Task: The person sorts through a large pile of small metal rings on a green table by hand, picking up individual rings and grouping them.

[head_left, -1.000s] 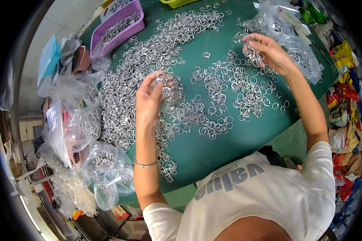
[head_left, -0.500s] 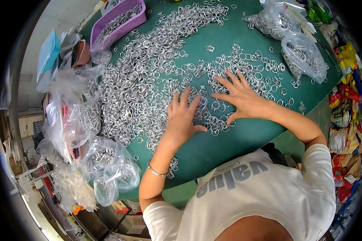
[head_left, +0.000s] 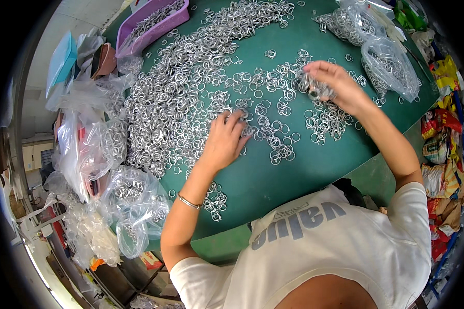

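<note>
Several small silver metal rings [head_left: 180, 92] lie spread in heaps over a green table [head_left: 299, 175]. My left hand [head_left: 224, 141] rests palm down on the rings near the table's middle, fingers curled onto a small cluster. My right hand [head_left: 335, 85] is farther right and farther away, closed around a bunch of rings [head_left: 312, 87] lifted just off the surface. A thin bracelet [head_left: 189, 202] sits on my left wrist.
A purple tray [head_left: 149, 26] with rings stands at the far left corner. Clear plastic bags of rings [head_left: 386, 64] lie at the far right, and more bags [head_left: 134, 201] hang off the left edge. Coloured packets [head_left: 441, 149] are stacked to the right.
Both hands lay flat on the rings near the front half a second ago. The right hand has since moved up and right with a bunch of rings; the left shifted slightly left.
</note>
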`<move>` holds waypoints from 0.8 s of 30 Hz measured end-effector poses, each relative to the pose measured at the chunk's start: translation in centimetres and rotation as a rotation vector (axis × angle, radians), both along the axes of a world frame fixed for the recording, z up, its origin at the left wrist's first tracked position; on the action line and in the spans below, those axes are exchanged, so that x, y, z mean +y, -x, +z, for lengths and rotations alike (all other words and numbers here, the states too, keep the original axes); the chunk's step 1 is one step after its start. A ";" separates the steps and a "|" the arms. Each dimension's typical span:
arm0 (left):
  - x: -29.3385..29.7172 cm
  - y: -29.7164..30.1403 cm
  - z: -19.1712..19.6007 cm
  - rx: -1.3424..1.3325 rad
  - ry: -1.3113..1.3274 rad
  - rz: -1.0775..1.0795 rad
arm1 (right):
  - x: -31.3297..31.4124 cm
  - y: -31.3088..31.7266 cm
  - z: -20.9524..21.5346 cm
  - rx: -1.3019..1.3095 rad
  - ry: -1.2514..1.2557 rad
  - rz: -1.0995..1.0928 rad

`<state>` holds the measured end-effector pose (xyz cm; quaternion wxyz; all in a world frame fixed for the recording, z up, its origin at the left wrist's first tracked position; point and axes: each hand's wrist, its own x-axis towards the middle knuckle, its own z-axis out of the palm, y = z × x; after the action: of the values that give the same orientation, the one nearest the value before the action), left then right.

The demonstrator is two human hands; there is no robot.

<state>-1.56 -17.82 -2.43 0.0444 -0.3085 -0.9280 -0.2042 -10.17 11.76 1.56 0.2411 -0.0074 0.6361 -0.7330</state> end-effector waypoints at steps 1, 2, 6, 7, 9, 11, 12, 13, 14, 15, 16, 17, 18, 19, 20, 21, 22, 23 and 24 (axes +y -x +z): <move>-0.1 0.5 -0.2 -0.008 -0.042 0.008 | 0.2 0.5 1.5 -0.222 0.204 -0.057; -0.2 0.9 -0.2 0.040 -0.078 0.050 | 0.2 0.6 2.3 -0.265 0.204 -0.055; -0.4 2.4 -0.3 -0.105 -0.618 0.312 | 0.6 1.5 3.3 -0.166 0.263 0.097; -0.6 2.7 -0.5 -0.403 -0.941 0.432 | 0.7 1.8 3.5 -0.078 0.286 0.167; -1.2 3.0 1.6 -0.641 -1.098 0.429 | 1.0 1.6 3.8 0.018 0.097 0.163; -1.0 2.8 3.3 -0.636 -1.264 0.446 | 1.0 1.8 4.1 0.056 0.032 0.172; -1.0 2.6 4.1 -0.641 -1.255 0.471 | 0.6 1.7 5.2 0.115 0.123 0.085; -1.1 2.4 4.8 -0.645 -1.247 0.495 | 0.8 2.0 4.9 0.192 -0.028 0.125; -0.9 2.3 5.3 -0.626 -1.210 0.496 | 1.2 2.5 4.5 0.268 -0.180 0.165; -0.9 2.3 5.9 -0.604 -1.172 0.498 | 1.1 2.8 4.5 0.345 -0.330 0.205; -0.9 2.2 6.1 -0.582 -1.134 0.499 | 0.9 2.5 4.6 0.317 -0.238 0.113; -1.1 2.3 6.0 -0.521 -1.038 0.446 | 0.9 2.5 5.3 0.279 -0.149 0.056; -1.3 2.4 5.8 -0.464 -0.942 0.393 | 0.9 2.5 5.2 0.374 -0.300 0.071; -1.4 2.4 5.9 -0.407 -0.845 0.341 | 0.9 2.5 5.1 0.469 -0.450 0.087; -1.1 2.2 6.2 -0.420 -0.896 0.341 | 0.7 2.4 4.4 0.485 -0.519 0.154; -1.1 2.1 6.6 -0.420 -0.899 0.320 | 0.5 2.2 3.1 0.504 -0.585 0.214; -1.2 2.0 6.8 -0.417 -0.905 0.307 | -0.3 2.0 1.9 0.783 -0.611 0.230; -1.4 1.8 6.9 -0.414 -0.912 0.294 | -0.6 0.8 1.4 0.827 -0.723 0.279; -1.8 1.2 6.8 -0.512 -0.878 0.275 | -1.3 -0.3 0.5 0.963 -0.835 0.345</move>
<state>-2.80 -19.64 4.38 -0.0325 -0.0765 -0.7682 -0.6348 -9.89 10.47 2.04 0.0264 -0.3420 0.8933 -0.2903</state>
